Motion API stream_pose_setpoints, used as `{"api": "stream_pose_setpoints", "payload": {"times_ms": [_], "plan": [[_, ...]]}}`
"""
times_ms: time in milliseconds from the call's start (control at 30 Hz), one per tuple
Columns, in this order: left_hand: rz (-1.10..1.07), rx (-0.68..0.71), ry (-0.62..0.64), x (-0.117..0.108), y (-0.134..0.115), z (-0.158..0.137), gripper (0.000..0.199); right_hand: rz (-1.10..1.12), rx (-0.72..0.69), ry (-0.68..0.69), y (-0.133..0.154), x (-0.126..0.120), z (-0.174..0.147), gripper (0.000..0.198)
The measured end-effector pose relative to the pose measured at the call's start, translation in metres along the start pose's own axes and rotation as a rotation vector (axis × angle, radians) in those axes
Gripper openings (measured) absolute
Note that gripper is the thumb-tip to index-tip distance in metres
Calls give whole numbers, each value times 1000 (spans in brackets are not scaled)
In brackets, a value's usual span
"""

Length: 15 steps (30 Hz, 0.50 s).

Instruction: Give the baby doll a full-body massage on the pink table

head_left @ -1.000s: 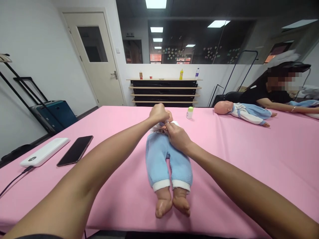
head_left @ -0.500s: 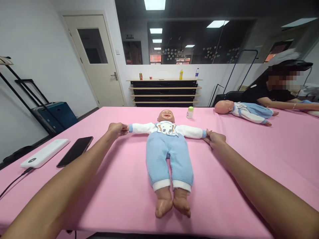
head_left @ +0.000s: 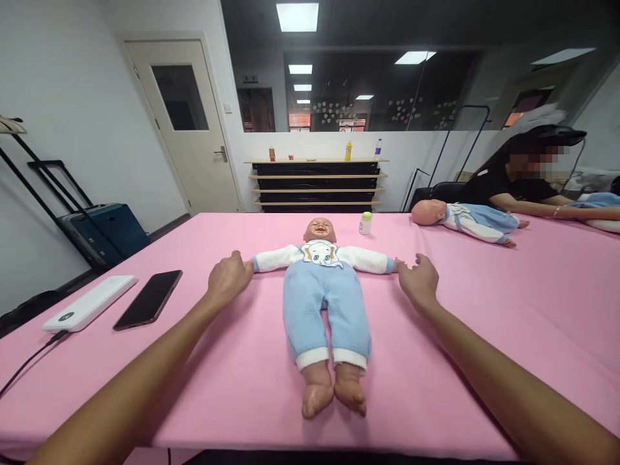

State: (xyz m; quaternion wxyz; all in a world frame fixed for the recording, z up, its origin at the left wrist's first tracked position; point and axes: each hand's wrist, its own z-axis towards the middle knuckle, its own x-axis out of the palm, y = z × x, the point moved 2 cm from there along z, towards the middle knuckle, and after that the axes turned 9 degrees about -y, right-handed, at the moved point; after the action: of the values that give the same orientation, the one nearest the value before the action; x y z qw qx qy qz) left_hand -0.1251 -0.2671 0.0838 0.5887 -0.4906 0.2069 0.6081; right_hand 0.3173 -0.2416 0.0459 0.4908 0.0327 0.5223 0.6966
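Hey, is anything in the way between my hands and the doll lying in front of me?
Nothing visible. Your left hand and right hand are at the doll, one at the end of each outstretched arm; the green-capped bottle stands aside, near its head.

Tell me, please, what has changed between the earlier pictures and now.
The left hand and right hand, together over the doll at first, have moved apart to either side, spreading its arms sideways. Both are now at the arms' ends; whether they grip is unclear. The phone and green-capped bottle stayed put.
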Motion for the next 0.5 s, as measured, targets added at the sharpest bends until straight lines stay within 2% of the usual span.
{"api": "stream_pose_setpoints", "payload": {"times_ms": [33,133,200,267,367,500], "plan": [[-15,99,11,-13,-11,-23,42,24,-53,-3,12,-15,-21,46],[-129,362,12,-49,-41,-110,46,150,-361,203,49,-57,-104,25],[-166,526,11,-59,-55,-169,46,214,-607,304,67,-80,-160,22],[-141,682,48,-55,-62,-215,45,204,-786,403,75,-90,-203,26],[-41,753,115,-36,-67,-248,47,55,-863,448,72,-86,-232,29],[12,690,179,-24,-77,-246,45,-154,-865,397,61,-70,-235,34]]}}
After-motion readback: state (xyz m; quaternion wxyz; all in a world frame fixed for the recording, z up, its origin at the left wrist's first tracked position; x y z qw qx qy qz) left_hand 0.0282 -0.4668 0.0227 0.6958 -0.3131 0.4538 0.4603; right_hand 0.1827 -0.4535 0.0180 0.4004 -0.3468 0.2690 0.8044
